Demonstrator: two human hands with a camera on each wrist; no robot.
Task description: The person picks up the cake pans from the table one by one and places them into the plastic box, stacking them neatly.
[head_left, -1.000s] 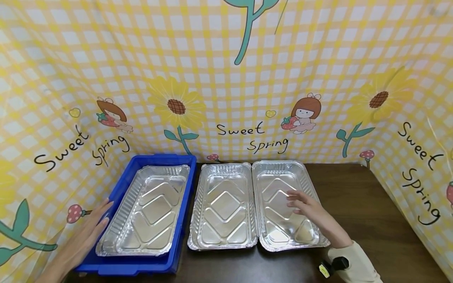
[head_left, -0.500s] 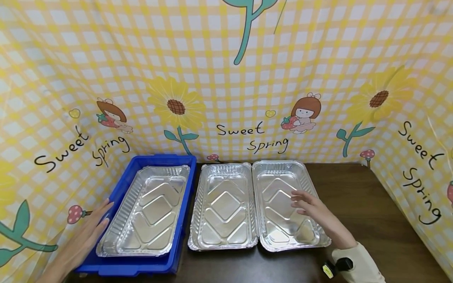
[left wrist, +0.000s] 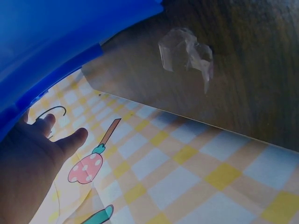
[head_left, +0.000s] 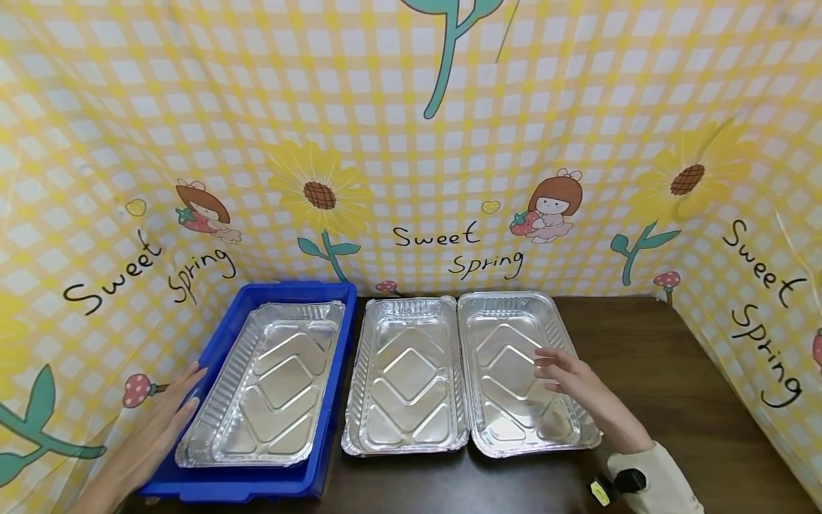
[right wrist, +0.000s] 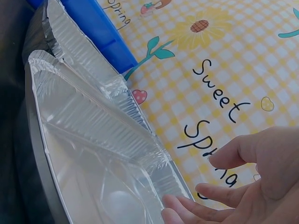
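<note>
A blue plastic bin [head_left: 234,489] stands at the left with a foil tray [head_left: 282,378] lying inside it. Along the bin's left side, my left hand [head_left: 157,421] has its fingers extended at the outer wall; it also shows in the left wrist view beneath the blue wall. Two more foil trays, a middle one [head_left: 409,375] and a right one [head_left: 497,357], sit side by side on the table. Over the right tray hovers my right hand [head_left: 571,382], its fingers loosely bent and nothing between them. All three trays hold nothing.
The dark wooden table [head_left: 681,421] extends to the right of the trays. A yellow checked cloth [head_left: 424,164] surrounds its back and sides. In the left wrist view, a crumpled piece of clear plastic [left wrist: 187,51] shows against the brown wood surface.
My right hand has drifted slightly right and toward me over the right tray. The left hand, the bin and the trays look the same.
</note>
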